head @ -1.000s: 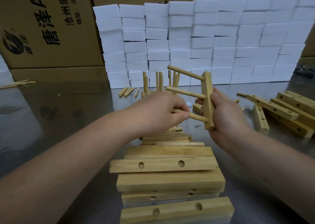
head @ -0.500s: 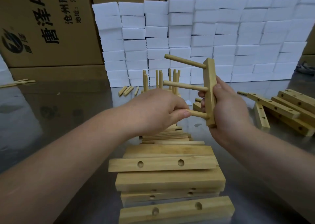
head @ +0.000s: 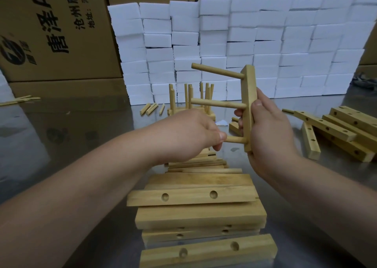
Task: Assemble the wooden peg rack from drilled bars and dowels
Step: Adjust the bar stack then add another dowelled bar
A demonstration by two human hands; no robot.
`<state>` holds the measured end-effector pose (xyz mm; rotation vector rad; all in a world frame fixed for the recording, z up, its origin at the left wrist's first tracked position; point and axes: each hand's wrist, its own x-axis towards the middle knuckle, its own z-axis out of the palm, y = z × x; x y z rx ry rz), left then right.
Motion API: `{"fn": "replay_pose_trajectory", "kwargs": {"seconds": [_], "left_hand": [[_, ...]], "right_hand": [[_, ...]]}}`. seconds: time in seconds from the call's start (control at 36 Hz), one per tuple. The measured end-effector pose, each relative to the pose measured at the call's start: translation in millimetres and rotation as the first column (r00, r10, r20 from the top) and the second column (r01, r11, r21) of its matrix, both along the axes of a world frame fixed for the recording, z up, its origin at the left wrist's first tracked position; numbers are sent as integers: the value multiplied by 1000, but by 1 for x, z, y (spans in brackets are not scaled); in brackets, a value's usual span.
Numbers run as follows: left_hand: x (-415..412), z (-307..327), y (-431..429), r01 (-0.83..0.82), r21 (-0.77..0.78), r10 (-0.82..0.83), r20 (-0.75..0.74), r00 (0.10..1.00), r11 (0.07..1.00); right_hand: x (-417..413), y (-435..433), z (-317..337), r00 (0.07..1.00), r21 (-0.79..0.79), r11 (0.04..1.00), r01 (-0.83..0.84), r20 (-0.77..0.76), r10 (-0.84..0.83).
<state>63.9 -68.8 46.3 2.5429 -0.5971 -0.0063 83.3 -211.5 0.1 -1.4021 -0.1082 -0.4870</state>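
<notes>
Above stacked bars [head: 195, 214], right fingers [head: 258, 105] clamp a bar [head: 247, 88], left fingers [head: 221, 136] pinch its dowel [head: 236, 139].

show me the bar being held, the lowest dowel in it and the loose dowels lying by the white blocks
bar [head: 247, 88], head view, upper part of its front face
lowest dowel [head: 236, 139], head view, bare shaft beside the bar
loose dowels [head: 151, 109], head view, middle of the small pile

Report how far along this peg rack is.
Done: the top dowel and middle dowel sit in the upright bar that the right hand grips. In hand: the left hand pinches the bottom dowel at the lowest hole; its depth is unclear. Left: probably a second bar on the free ends; drilled bars lie stacked below.
</notes>
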Motion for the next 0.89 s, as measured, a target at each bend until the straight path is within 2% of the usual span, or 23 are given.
{"fn": "replay_pose_trajectory", "kwargs": {"seconds": [0.17,0.31,0.39,0.44,0.53,0.58,0.67,0.72,0.83,0.89], "left_hand": [[2,0,0,-29,-86,23,-64,998,996],[2,9,10,131,7,-129,-136,982,991],[17,13,26,75,-32,-80,-184,980,997],[29,15,35,11,-55,-26,-283,959,998],[38,17,44,-10,-25,1,-359,933,1000],[40,14,46,-54,-13,47,-308,950,998],[43,5,47,-126,7,127,-62,990,992],[44,0,46,-140,-15,141,34,989,990],[43,-7,42,-56,-166,49,-48,998,985],[43,-9,40,-10,-191,0,-53,999,982]], "right_hand": [[5,-3,2,998,38,999,-29,-56,31],[12,-10,1,988,52,996,-67,-134,73],[17,-13,-1,952,188,973,-135,-249,181],[19,-17,1,928,277,950,-142,-297,225],[20,-22,4,883,382,907,-175,-347,317],[19,-24,6,833,411,883,-226,-388,394],[18,-25,7,737,444,842,-306,-450,505],[17,-26,7,664,455,808,-375,-476,577],[16,-27,8,527,456,728,-511,-503,685],[15,-27,7,473,448,691,-568,-509,719]]}}
